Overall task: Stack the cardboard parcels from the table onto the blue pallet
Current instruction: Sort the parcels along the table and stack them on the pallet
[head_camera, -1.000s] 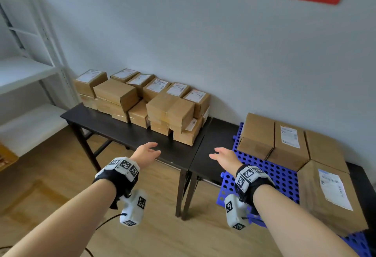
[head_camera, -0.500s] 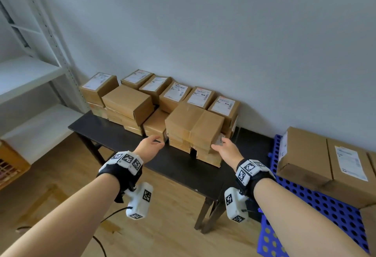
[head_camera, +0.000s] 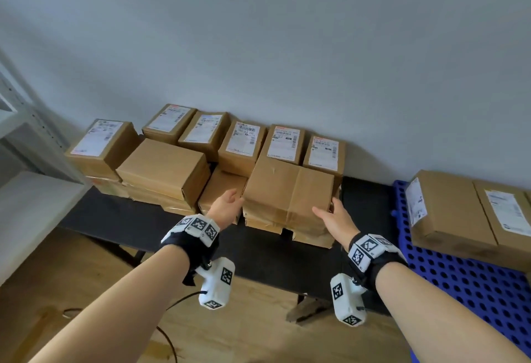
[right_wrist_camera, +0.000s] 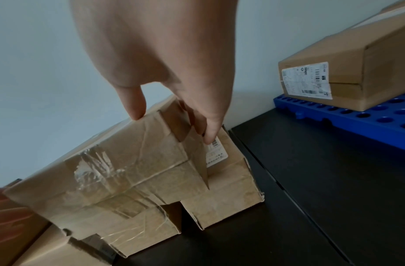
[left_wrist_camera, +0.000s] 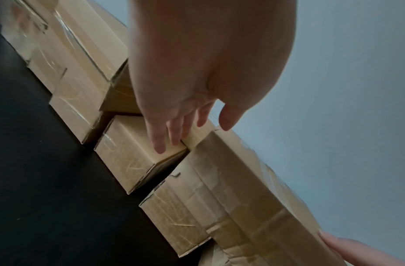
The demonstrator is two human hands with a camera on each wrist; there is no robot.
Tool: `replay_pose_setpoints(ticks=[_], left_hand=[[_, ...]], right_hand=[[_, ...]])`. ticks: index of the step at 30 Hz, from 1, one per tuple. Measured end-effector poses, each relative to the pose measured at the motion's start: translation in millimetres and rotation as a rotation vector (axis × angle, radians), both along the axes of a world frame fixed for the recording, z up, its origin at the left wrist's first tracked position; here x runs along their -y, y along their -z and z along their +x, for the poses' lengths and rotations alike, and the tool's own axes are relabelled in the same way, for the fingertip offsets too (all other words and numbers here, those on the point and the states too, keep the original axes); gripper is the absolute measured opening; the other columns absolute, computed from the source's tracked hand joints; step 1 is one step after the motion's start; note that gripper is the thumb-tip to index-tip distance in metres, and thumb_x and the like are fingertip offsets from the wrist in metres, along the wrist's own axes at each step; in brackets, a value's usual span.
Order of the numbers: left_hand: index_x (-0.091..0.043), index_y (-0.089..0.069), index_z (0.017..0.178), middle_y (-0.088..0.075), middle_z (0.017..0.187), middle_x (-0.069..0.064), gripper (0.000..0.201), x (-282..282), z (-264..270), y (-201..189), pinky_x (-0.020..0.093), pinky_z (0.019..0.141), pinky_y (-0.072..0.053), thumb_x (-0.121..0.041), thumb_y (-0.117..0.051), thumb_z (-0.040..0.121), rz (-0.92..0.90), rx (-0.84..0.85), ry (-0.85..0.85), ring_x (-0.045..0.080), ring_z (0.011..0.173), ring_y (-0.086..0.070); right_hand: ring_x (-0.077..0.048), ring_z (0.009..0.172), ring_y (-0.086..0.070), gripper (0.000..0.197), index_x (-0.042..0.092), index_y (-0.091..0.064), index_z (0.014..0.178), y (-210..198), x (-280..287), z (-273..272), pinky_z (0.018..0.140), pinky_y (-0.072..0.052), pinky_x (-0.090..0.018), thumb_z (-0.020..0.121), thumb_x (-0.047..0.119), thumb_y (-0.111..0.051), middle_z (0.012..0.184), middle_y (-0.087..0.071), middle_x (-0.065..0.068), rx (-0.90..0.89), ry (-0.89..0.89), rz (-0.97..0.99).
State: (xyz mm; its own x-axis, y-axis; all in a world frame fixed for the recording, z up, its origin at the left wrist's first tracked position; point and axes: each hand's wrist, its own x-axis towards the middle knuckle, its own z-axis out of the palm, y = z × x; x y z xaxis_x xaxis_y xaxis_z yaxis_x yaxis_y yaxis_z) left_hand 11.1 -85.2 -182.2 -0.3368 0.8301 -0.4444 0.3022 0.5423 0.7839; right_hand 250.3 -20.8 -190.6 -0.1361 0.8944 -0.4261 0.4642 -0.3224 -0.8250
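Several brown cardboard parcels are stacked along the wall on a black table (head_camera: 129, 219). The plain top parcel (head_camera: 287, 187) of the front right stack sits between my hands. My left hand (head_camera: 228, 203) lies against its left side, fingers straight in the gap beside a lower parcel (left_wrist_camera: 133, 153), thumb above the top parcel (left_wrist_camera: 231, 189). My right hand (head_camera: 330, 213) touches its right end: the thumb sits on the top parcel's (right_wrist_camera: 128, 153) upper edge and the fingers (right_wrist_camera: 208, 136) run down its side. The blue pallet (head_camera: 474, 282) lies to the right.
Two larger labelled parcels (head_camera: 451, 213) (head_camera: 505, 216) stand on the pallet against the wall. A white metal shelf (head_camera: 28, 204) stands left of the table. A black cable (head_camera: 172, 305) lies on the wooden floor below. A strip of bare table (right_wrist_camera: 310, 171) separates the stack from the pallet.
Both hands have moved forward from the table's front edge to the two ends of the top parcel. The view has shifted closer and left, so the pallet sits further right.
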Motion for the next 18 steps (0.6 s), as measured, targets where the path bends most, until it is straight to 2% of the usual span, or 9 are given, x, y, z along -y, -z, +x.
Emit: replay_pose_setpoints(ticks=[5, 8, 11, 14, 18], left_hand=[[-0.014, -0.029, 0.146, -0.037, 0.148, 0.007, 0.052, -16.7, -13.1, 6.7, 0.043, 0.112, -0.032, -0.026, -0.043, 0.098, -0.015, 0.104, 0.04, 0.023, 0.135, -0.037], [-0.016, -0.033, 0.145, -0.041, 0.145, 0.006, 0.048, -24.3, -16.4, 11.7, 0.041, 0.112, -0.031, -0.026, -0.042, 0.098, -0.004, 0.183, 0.056, 0.022, 0.132, -0.04], [-0.017, -0.034, 0.144, -0.047, 0.138, 0.007, 0.045, -27.0, -15.5, 14.6, 0.037, 0.104, -0.037, -0.023, -0.04, 0.099, -0.002, 0.227, 0.075, 0.022, 0.122, -0.046], [-0.017, -0.035, 0.144, -0.048, 0.138, 0.006, 0.046, -26.3, -15.0, 17.6, 0.039, 0.106, -0.037, -0.021, -0.041, 0.099, 0.007, 0.266, 0.063, 0.022, 0.123, -0.047], [-0.021, -0.037, 0.143, -0.049, 0.136, 0.004, 0.046, -20.1, -16.0, 18.7, 0.04, 0.097, -0.044, -0.024, -0.043, 0.098, 0.011, 0.281, 0.05, 0.023, 0.117, -0.05]], right_hand=[[-0.025, 0.122, -0.049, 0.061, 0.015, -0.03, 0.142, 1.1, 1.5, -12.4, 0.106, -0.039, -0.045, 0.091, 0.031, -0.059, 0.136, -0.048, -0.007, 0.004, 0.075, -0.017], [-0.025, 0.122, -0.048, 0.06, 0.013, -0.029, 0.142, 0.3, 3.1, -17.0, 0.103, -0.04, -0.04, 0.092, 0.029, -0.058, 0.136, -0.048, -0.007, 0.013, 0.126, -0.003], [-0.024, 0.121, -0.048, 0.058, 0.012, -0.03, 0.141, -0.3, 5.6, -21.8, 0.101, -0.04, -0.038, 0.092, 0.025, -0.057, 0.135, -0.048, -0.008, 0.0, 0.174, 0.003], [-0.025, 0.121, -0.048, 0.056, 0.011, -0.031, 0.14, -2.6, 8.2, -25.4, 0.101, -0.04, -0.038, 0.092, 0.023, -0.057, 0.134, -0.048, -0.008, -0.003, 0.201, 0.007], [-0.025, 0.121, -0.048, 0.055, 0.012, -0.031, 0.141, -5.3, 13.5, -25.2, 0.102, -0.04, -0.039, 0.093, 0.023, -0.057, 0.134, -0.047, -0.008, -0.018, 0.211, 0.005]])
